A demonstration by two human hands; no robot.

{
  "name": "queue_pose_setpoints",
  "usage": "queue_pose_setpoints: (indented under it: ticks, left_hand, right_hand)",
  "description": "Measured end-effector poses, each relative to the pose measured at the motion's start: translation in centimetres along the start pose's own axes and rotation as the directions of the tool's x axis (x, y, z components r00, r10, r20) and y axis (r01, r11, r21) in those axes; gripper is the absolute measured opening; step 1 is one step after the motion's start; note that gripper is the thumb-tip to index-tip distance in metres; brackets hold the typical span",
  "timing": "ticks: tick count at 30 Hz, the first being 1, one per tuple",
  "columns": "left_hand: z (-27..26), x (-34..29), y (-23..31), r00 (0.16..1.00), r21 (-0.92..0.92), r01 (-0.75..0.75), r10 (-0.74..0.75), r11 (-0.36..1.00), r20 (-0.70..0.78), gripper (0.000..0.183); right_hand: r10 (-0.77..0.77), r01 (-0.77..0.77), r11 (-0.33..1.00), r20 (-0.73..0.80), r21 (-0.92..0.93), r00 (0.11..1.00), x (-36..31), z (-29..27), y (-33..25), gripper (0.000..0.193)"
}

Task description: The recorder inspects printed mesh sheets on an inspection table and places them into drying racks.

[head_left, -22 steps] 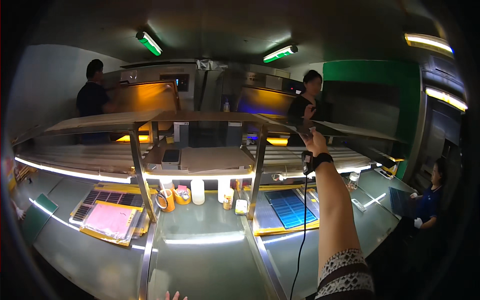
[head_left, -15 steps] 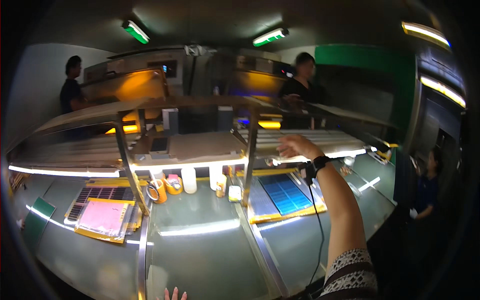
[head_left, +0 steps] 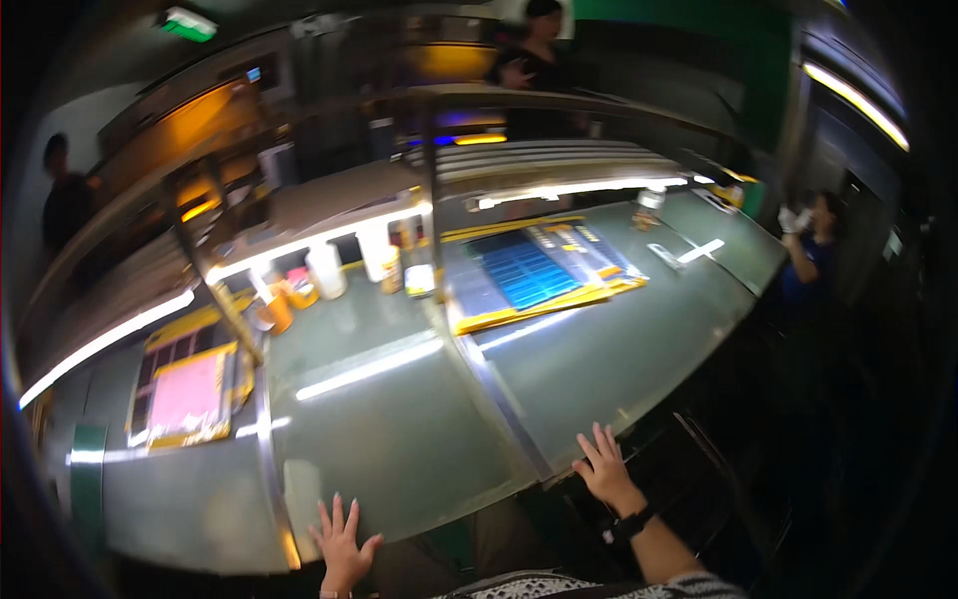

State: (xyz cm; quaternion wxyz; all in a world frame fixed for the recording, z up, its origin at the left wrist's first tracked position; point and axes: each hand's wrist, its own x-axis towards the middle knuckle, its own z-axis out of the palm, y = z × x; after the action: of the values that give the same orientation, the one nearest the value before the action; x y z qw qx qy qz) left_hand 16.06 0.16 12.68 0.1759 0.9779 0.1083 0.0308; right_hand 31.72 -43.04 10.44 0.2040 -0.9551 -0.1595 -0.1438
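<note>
My left hand (head_left: 342, 549) lies at the front edge of the glass-topped table (head_left: 399, 429), fingers spread and nothing in it. Farther right, my right hand (head_left: 607, 473) is over the table's front edge, also with fingers apart and empty; a dark band circles its wrist. I cannot tell whether its fingertips touch the glass. Beyond it lies a blue grid-patterned sheet (head_left: 529, 272) on a stack of yellow-edged films. At the left, a pink sheet (head_left: 190, 396) rests on yellow-bordered dark film.
A metal-framed shelf with light tubes (head_left: 329, 237) crosses above the table. White bottles (head_left: 325, 270) and an orange cup (head_left: 276, 312) stand beneath it. A green board (head_left: 88, 474) is at far left. One person (head_left: 539, 75) stands behind the shelf, another (head_left: 813, 245) at right.
My right hand has come down from the shelf to the table's front edge. More of my left hand shows now. The view has tilted and turned to the right.
</note>
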Motion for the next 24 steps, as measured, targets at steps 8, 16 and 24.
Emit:
queue_pose_setpoints:
  ticks: [8, 16, 24]
  left_hand:
    - [1.5, -2.1, -1.1, 0.975, 0.068, -0.067, 0.08, 0.995, -0.21, 0.063]
    - [9.8, -20.2, -9.5, 0.651, -0.239, 0.633, -0.674, 0.736, -0.351, 0.06]
    - [34.1, -57.0, -4.6, 0.154, -0.574, 0.816, -0.984, 0.075, 0.091, 0.036]
  right_hand:
    - [0.026, -0.048, 0.987, -0.142, -0.151, 0.99, -3.5, 4.4, -0.1, 0.054]
    - [-0.219, 0.192, 0.87, -0.006, -0.454, 0.976, -0.6, 1.7, -0.2, 0.031]
    - [-0.603, 0.609, 0.793, 0.104, -0.034, 0.791, 1.1, 3.9, -14.9, 0.042]
